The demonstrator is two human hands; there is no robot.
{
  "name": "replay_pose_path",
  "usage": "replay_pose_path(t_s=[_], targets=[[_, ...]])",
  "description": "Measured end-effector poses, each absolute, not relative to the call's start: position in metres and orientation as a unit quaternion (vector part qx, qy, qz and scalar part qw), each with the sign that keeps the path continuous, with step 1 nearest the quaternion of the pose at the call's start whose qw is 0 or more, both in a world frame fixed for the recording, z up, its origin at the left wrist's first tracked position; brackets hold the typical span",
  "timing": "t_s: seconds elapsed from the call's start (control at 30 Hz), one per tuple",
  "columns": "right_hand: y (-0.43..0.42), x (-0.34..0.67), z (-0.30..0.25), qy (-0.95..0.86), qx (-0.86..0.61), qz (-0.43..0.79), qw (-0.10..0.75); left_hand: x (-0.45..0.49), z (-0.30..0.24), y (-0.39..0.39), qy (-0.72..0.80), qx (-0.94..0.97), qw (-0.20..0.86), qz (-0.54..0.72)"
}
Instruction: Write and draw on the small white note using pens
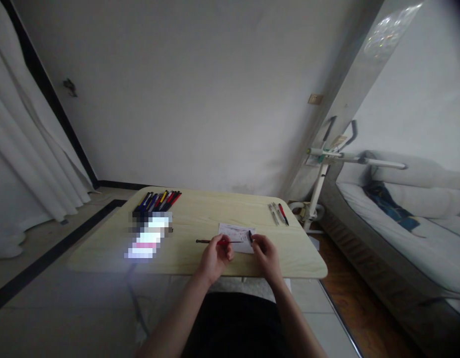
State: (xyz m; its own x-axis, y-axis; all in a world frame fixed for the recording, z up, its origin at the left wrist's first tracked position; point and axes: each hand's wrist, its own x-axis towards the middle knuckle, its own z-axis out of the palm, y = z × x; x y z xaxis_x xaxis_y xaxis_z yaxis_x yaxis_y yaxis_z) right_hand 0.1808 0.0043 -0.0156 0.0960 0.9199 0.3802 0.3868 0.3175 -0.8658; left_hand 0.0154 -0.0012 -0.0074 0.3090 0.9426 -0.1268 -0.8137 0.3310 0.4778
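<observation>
Thin pen (203, 241), dark at one end, red by the grip: held level, parallel to the front edge of the desk (200, 219), just right of centre. Pinched in the left hand (217, 256), fingers closed round the shaft. Dark end pokes out to the left, fine tip reaches right over a slip of paper (235, 232). Small black piece (250, 235) nipped tight between fingertips of the right hand (266, 253), over the slip's right end, just apart from the pen tip. Slip flat on the desk, faint marks on it, near edge covered by both hands.

Further out:
- Bundle of pens (160, 199), blue, black, yellow and red, at the far left corner.
- Pixelated patch (150, 234) just in front of the bundle, toward the left edge; unreadable.
- Three loose pens (278, 214), one red, near the far right corner.
- All three well apart from the hands.

Beyond the right edge: white exercise machine (319, 179), then a pale sofa (401, 223) with blue cloth on it. White curtain (25, 149) far left.

Hard to make out: black piece too small to identify. Middle of the pen hidden inside the left fist.

Forearms enter from below and converge; wrists over the front edge, both hands knuckles up, fingers curled.
</observation>
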Motion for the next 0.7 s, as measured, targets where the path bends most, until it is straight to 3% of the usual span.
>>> replay_pose_path(t_s=[0.27,0.7], targets=[[0.000,0.155,-0.019,-0.595,-0.464,0.353,0.553,0.016,-0.005,-0.001,0.204,0.165,0.786,0.559],[-0.001,0.140,-0.016,-0.570,-0.456,0.389,0.561,0.016,-0.009,-0.001,0.188,0.188,0.787,0.557]])
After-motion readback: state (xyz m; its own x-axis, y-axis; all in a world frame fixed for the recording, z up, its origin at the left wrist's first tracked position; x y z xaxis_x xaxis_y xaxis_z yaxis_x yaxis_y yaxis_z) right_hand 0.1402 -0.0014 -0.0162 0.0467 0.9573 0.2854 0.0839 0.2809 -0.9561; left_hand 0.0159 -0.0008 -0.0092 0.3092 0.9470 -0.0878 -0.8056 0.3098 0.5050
